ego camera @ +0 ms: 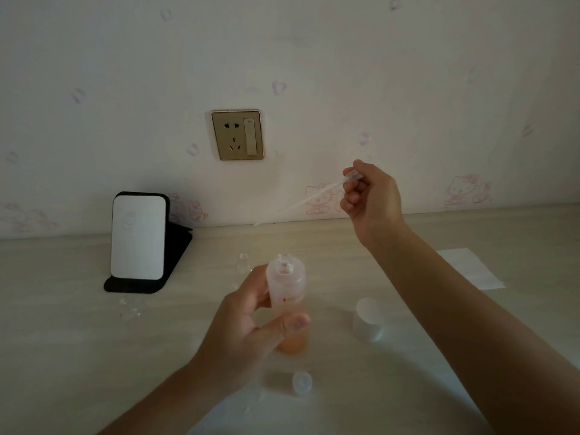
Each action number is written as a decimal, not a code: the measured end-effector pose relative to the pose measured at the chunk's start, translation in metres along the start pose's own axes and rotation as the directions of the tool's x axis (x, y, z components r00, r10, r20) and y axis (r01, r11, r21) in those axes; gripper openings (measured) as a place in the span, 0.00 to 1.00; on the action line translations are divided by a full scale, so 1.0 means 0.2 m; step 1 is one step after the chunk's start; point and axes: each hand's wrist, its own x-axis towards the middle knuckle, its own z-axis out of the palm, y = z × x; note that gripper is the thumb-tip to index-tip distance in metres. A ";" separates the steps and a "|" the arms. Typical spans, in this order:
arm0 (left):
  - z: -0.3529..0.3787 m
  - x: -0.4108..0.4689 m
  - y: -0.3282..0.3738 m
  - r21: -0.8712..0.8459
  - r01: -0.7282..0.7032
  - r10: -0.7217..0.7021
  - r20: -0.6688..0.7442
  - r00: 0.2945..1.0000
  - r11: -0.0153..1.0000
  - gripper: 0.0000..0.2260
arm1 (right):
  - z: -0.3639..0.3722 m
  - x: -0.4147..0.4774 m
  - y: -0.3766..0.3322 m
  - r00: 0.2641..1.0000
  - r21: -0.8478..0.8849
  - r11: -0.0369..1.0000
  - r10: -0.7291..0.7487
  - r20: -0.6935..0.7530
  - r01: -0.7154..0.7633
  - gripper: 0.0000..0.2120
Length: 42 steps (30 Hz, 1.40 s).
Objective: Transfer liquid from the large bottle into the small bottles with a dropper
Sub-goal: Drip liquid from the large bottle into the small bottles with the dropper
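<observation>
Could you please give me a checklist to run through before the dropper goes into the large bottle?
1. Large bottle uncapped: ok.
2. Left hand grips it: ok.
3. Right hand pinches dropper by its bulb: ok.
4. Dropper tip at bottle mouth: not ok, tip is raised away from it.
5. Orange liquid in bottle's bottom: ok.
6. Dropper empty: cannot tell.

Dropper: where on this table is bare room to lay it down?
Bare table lies at the back between the black stand and the paper sheet, and at near left below the clear pieces. It is crowded around the large bottle: small bottle, white cap, clear cap.
</observation>
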 end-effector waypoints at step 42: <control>-0.19 0.16 -0.27 0.282 0.072 0.021 -0.314 0.949 0.957 0.11 | 0.03 -0.04 0.04 0.993 -0.237 0.964 -0.113 0.039 0.119 0.08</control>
